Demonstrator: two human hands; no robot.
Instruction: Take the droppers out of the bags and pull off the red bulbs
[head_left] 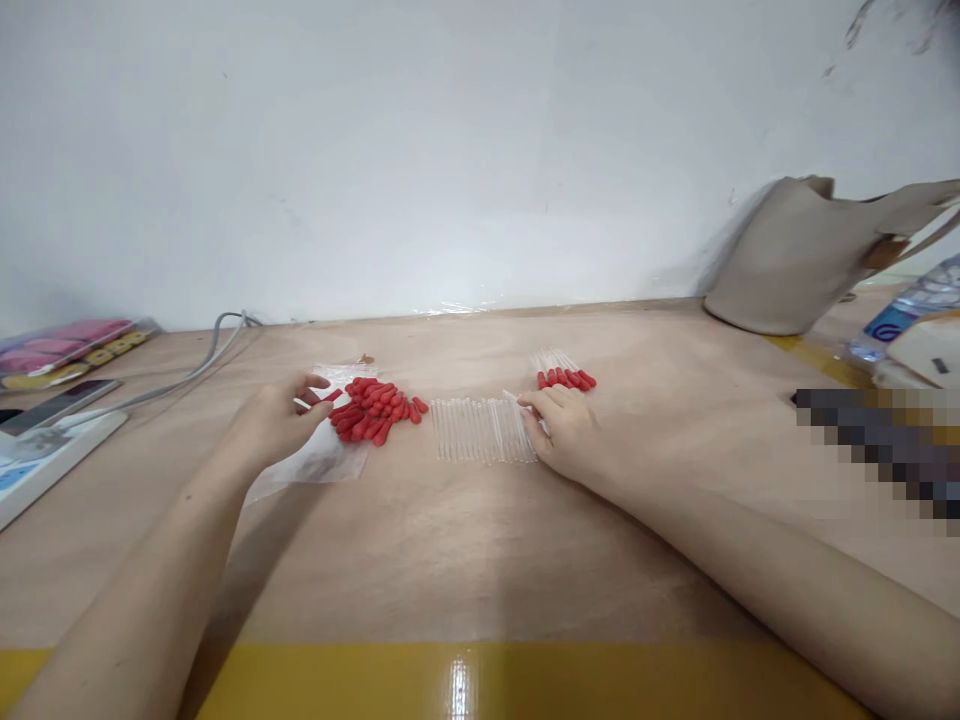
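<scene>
My left hand point(289, 415) is closed in a pinch on a red rubber dropper bulb point(332, 397), beside a loose pile of red bulbs point(371, 405). The pile lies partly on a clear plastic bag point(341, 460). At the right end of a row of thin glass tubes point(476, 430), my right hand point(559, 425) has thumb and fingers together on one glass tube point(511, 397), whose far end sticks out past the fingertips. Just beyond that hand lie several glass droppers point(564, 372) with red bulbs on their near ends.
A beige bag point(787, 260) stands against the wall at right, with a plastic bottle point(900, 310) near it. At left are a white power strip point(67, 460), a phone point(64, 402), grey cables point(202, 370) and a clear pack of pink and yellow items point(71, 350). Yellow tape point(360, 680) runs along the near edge.
</scene>
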